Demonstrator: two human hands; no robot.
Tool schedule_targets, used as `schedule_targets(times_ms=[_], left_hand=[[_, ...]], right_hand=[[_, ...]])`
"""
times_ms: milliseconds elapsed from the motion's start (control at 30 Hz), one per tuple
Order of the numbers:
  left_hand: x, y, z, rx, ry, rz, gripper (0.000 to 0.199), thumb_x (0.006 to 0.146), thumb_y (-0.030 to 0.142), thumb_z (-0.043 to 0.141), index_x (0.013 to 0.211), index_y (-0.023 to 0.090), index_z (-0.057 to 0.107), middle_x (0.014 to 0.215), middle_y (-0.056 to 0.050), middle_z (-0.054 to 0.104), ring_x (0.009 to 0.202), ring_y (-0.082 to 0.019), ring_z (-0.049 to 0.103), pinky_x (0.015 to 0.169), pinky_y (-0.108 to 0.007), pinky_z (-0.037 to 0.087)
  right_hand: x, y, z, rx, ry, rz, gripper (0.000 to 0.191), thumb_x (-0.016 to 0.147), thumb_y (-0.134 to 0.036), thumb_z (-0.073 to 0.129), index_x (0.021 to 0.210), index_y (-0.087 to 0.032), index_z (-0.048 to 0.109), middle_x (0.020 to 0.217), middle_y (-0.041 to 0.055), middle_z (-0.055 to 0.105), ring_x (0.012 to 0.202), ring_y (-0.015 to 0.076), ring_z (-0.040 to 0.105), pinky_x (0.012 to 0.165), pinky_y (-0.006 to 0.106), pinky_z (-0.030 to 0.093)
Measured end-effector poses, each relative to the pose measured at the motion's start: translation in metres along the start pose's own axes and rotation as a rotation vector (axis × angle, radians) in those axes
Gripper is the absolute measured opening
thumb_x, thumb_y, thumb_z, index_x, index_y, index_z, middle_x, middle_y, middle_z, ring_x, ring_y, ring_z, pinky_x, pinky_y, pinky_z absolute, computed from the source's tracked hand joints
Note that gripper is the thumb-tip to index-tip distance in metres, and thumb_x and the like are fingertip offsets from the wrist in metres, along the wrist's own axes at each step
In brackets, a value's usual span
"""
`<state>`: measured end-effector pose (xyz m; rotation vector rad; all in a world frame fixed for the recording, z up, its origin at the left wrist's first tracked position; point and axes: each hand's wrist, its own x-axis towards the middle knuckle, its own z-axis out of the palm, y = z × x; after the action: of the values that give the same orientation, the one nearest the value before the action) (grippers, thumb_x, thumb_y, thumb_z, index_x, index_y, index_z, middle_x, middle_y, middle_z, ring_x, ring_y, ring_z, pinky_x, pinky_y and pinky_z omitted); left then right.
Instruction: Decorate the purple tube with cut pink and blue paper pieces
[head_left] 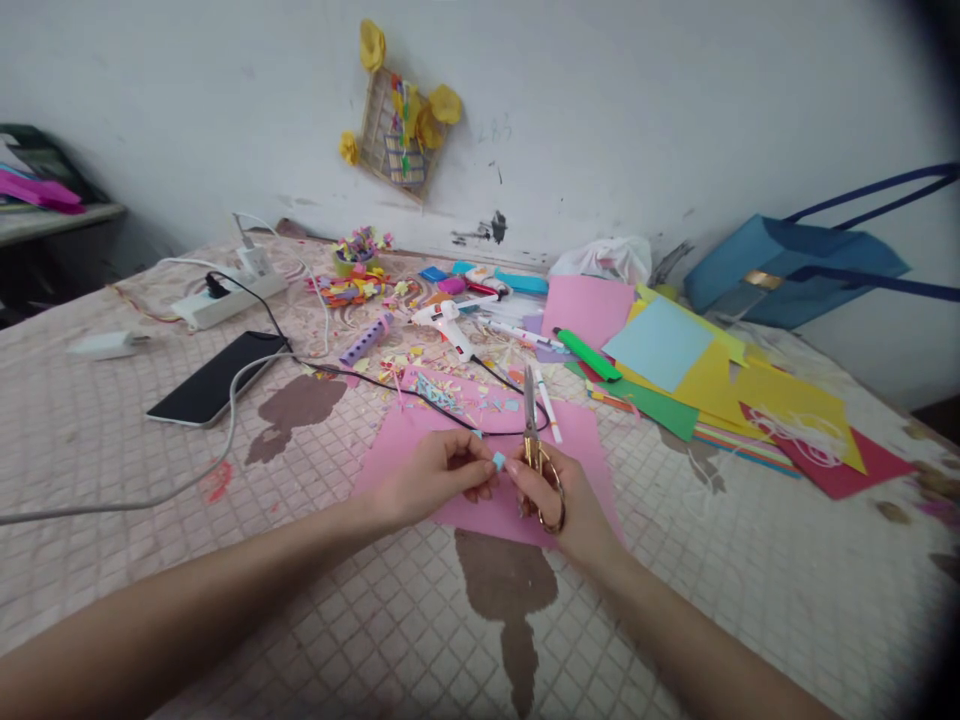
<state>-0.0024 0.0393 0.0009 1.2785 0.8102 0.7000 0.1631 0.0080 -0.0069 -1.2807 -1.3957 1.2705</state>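
Observation:
Above a pink sheet (577, 430), my left hand (442, 470) is closed in a pinch on a small light blue paper piece (499, 460). My right hand (566, 495) has gold-handled scissors (531, 430) in its grip, their blades pointing up and away from me. The thumb and fingertip of that hand come close to the blue piece; whether they touch it is hard to tell. Small blue and pink paper scraps (435, 392) lie just beyond the hands.
A white glue gun (448, 325) lies behind the scraps, its black cable crossing the pink sheet. At left are a tablet (221, 380) and a power strip (225, 297). Coloured sheets (660, 345), a green cutter (587, 354) and a blue bag (795, 265) are at right.

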Motion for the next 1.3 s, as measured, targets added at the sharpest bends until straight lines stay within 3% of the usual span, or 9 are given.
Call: schedule_targets(times_ms=[167, 400, 667, 1300], left_hand=[[0.004, 0.006, -0.009, -0.146, 0.078, -0.002, 0.019, 0.074, 0.028, 0.063, 0.074, 0.012, 0.054, 0.073, -0.004, 0.064, 0.065, -0.011, 0.059, 0.064, -0.026, 0.046], [0.004, 0.01, -0.013, -0.321, 0.162, 0.068, 0.017, 0.072, 0.025, 0.065, 0.074, 0.012, 0.056, 0.077, -0.005, 0.066, 0.074, -0.013, 0.061, 0.071, -0.027, 0.045], [0.005, 0.008, -0.014, -0.326, 0.177, 0.1, 0.015, 0.076, 0.025, 0.062, 0.074, 0.011, 0.056, 0.074, -0.004, 0.065, 0.069, -0.01, 0.059, 0.069, -0.025, 0.044], [0.004, 0.011, -0.012, -0.346, 0.194, 0.081, 0.015, 0.073, 0.025, 0.064, 0.073, 0.012, 0.057, 0.072, -0.003, 0.064, 0.067, -0.01, 0.058, 0.068, -0.026, 0.043]], right_hand=[[-0.005, -0.006, 0.002, 0.102, -0.068, 0.036, 0.035, 0.084, -0.05, 0.043, 0.071, -0.018, 0.049, 0.05, -0.0063, 0.039, 0.043, 0.0069, 0.037, 0.044, 0.019, 0.032], [-0.008, -0.002, 0.003, -0.024, -0.165, 0.056, 0.037, 0.083, -0.052, 0.042, 0.071, -0.018, 0.048, 0.052, -0.0068, 0.036, 0.044, 0.0074, 0.036, 0.043, 0.02, 0.032], [-0.01, -0.001, 0.005, -0.159, -0.135, 0.014, 0.035, 0.08, -0.05, 0.048, 0.068, -0.018, 0.048, 0.054, -0.0055, 0.037, 0.047, 0.0089, 0.038, 0.043, 0.021, 0.03], [-0.01, 0.001, 0.005, -0.196, -0.116, -0.008, 0.033, 0.081, -0.047, 0.048, 0.065, -0.018, 0.046, 0.054, -0.0052, 0.036, 0.046, 0.0084, 0.035, 0.041, 0.021, 0.028]])
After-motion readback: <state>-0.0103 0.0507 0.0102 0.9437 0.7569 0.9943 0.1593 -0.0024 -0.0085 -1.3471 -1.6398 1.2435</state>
